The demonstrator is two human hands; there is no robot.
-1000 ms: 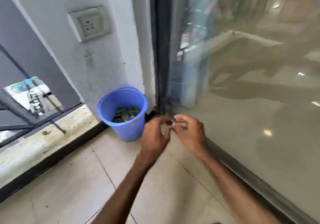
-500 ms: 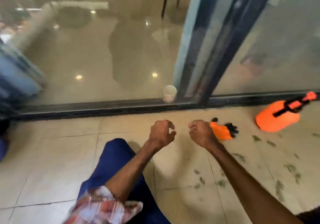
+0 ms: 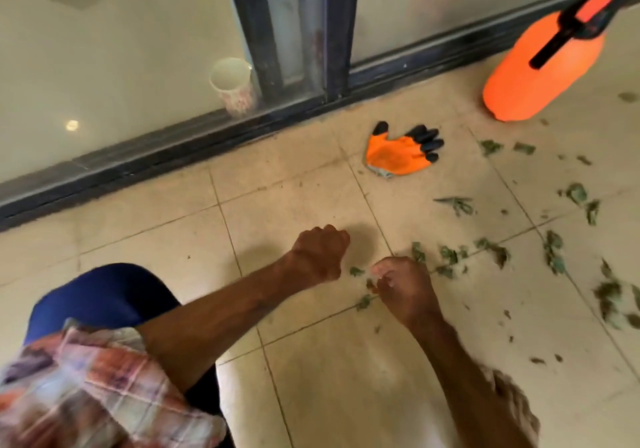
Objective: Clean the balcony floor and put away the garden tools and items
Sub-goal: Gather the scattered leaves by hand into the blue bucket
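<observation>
Beige tiled balcony floor (image 3: 173, 239) fills most of the view, with a dark door track along its far edge. Above that track stands a sliding glass door (image 3: 104, 49), its dark frame upright near the middle.

At the far right an orange sprayer (image 3: 540, 73) with a black and orange handle sits on the tiles, close to the track. It is well apart from both hands.

Both forearms reach in from the bottom of the view. The left hand (image 3: 320, 253) hangs over bare tile, curled into a fist. Whether anything is held inside it cannot be seen. Just beside it, the right hand (image 3: 407, 290) is down at the tile with its fingertips pinched together on a small scrap of leaf.

An orange glove (image 3: 398, 155) with black fingertips lies flat between the hands and the track. A pale cup (image 3: 233, 85) stands on the other side of the glass, by the frame.

Green leaves (image 3: 552, 252) are strewn over the tiles from the right hand out towards the right edge, thicker further right.

This looks like the floor-cleaning step, done by hand and early on, since most of the litter lies ungathered. The next move probably calls for lifting the pinched scrap and then working rightward through the rest. The glove and sprayer are not yet put away.
</observation>
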